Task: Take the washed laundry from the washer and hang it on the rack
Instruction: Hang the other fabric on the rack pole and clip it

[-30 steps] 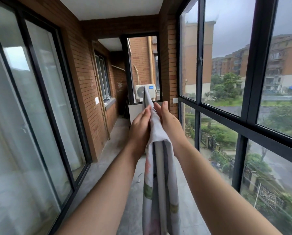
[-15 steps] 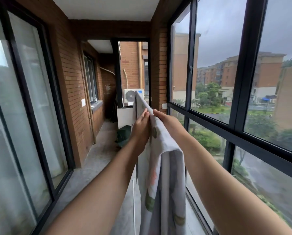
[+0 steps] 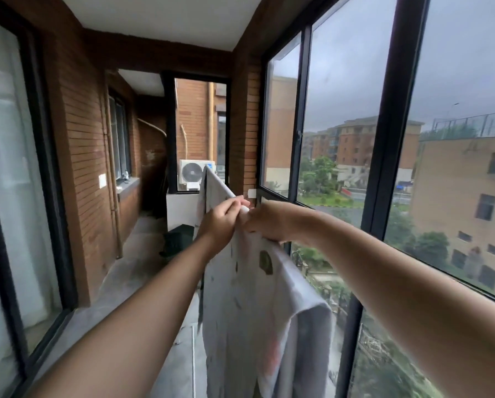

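One printed cloth point(image 3: 249, 326) is seen draped over something hidden beneath it, hanging beside the right-hand windows point(image 3: 341, 139); its top fold is gripped by the left hand point(image 3: 222, 222) and pinched by the right hand point(image 3: 269, 222), close together; hanging of this piece is judged nearly done, only straightening left; farther off an air-conditioner unit point(image 3: 193, 175) is seen; no washer is shown.

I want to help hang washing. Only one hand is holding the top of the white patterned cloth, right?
Not quite. The head view shows both hands holding the top of the white patterned cloth: the left hand and the right hand, side by side.
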`<move>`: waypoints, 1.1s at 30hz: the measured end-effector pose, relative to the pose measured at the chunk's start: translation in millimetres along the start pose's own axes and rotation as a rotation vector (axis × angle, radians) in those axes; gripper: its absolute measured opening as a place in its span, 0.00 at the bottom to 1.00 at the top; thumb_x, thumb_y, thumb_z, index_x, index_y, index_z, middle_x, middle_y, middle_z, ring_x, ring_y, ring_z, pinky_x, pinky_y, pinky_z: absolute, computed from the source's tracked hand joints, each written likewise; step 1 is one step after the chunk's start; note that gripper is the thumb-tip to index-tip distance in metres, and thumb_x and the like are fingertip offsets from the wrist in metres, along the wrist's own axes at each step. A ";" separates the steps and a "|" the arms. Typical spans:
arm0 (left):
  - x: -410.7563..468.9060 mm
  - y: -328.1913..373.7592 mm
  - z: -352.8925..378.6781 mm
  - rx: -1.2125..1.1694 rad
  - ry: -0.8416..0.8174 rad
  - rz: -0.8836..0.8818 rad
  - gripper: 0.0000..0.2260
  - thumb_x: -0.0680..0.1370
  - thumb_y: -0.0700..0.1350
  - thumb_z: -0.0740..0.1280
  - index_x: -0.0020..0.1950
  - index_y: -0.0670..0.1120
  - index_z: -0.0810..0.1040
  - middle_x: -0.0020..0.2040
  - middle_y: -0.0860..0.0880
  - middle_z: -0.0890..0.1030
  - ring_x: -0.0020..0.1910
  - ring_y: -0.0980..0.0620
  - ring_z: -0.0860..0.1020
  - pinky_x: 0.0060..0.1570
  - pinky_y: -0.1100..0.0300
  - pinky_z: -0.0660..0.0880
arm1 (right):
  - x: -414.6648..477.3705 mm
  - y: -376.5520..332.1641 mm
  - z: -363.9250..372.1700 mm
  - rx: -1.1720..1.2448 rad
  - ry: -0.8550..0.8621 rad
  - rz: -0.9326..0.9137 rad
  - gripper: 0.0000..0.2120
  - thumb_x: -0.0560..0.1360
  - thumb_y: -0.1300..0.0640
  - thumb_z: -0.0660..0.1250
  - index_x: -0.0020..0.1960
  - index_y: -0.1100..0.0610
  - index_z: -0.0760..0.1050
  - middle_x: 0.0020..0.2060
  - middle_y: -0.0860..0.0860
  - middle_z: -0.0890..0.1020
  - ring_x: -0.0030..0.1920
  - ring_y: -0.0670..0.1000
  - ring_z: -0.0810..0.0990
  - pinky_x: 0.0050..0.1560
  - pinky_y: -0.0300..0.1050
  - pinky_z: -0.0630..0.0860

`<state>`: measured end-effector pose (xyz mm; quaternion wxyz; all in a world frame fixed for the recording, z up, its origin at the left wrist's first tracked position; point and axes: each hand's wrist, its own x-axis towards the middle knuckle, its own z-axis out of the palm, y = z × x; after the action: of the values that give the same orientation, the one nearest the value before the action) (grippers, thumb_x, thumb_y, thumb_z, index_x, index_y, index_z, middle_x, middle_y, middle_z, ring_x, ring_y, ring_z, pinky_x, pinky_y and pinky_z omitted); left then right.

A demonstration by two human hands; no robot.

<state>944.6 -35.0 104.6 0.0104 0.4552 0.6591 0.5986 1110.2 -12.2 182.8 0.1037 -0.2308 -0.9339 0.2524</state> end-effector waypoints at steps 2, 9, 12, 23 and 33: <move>4.5 -10.5 -2.3 0.087 -0.033 0.088 0.13 0.84 0.51 0.57 0.53 0.57 0.82 0.55 0.59 0.81 0.58 0.56 0.77 0.54 0.64 0.70 | -3.2 -5.5 -1.8 -0.147 -0.003 0.041 0.15 0.81 0.56 0.59 0.64 0.61 0.75 0.46 0.48 0.78 0.43 0.47 0.77 0.43 0.41 0.75; 21.2 -31.0 -14.9 0.162 -0.126 0.501 0.13 0.84 0.48 0.58 0.57 0.47 0.82 0.58 0.50 0.82 0.60 0.49 0.77 0.59 0.63 0.71 | -12.0 -29.7 6.1 -0.416 0.098 0.264 0.21 0.85 0.50 0.50 0.72 0.59 0.67 0.58 0.57 0.78 0.53 0.56 0.76 0.53 0.45 0.70; 31.7 -32.7 -24.9 0.201 -0.188 0.505 0.14 0.83 0.50 0.58 0.58 0.47 0.82 0.57 0.48 0.82 0.57 0.47 0.78 0.57 0.60 0.72 | -15.2 -52.5 25.4 -0.531 0.157 0.388 0.21 0.84 0.51 0.53 0.75 0.56 0.65 0.63 0.59 0.77 0.61 0.60 0.76 0.60 0.51 0.71; 35.9 -12.3 -22.3 0.183 -0.431 0.632 0.22 0.84 0.56 0.54 0.31 0.50 0.66 0.33 0.50 0.75 0.40 0.45 0.74 0.45 0.55 0.64 | -10.9 -83.4 80.9 -0.803 0.612 0.783 0.20 0.84 0.48 0.49 0.59 0.55 0.77 0.49 0.55 0.81 0.52 0.57 0.81 0.43 0.47 0.72; 79.5 -38.2 -14.5 0.134 -0.365 0.564 0.20 0.83 0.54 0.52 0.35 0.49 0.71 0.44 0.38 0.83 0.49 0.40 0.79 0.55 0.50 0.68 | -11.1 -67.4 83.3 -0.875 0.764 0.684 0.26 0.84 0.50 0.45 0.48 0.56 0.80 0.43 0.56 0.83 0.46 0.59 0.81 0.39 0.47 0.67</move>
<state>867.5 7.4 120.4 -0.0678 0.7186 0.5326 0.4421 1068.5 -104.4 146.0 0.2378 -0.6073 -0.7223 -0.2300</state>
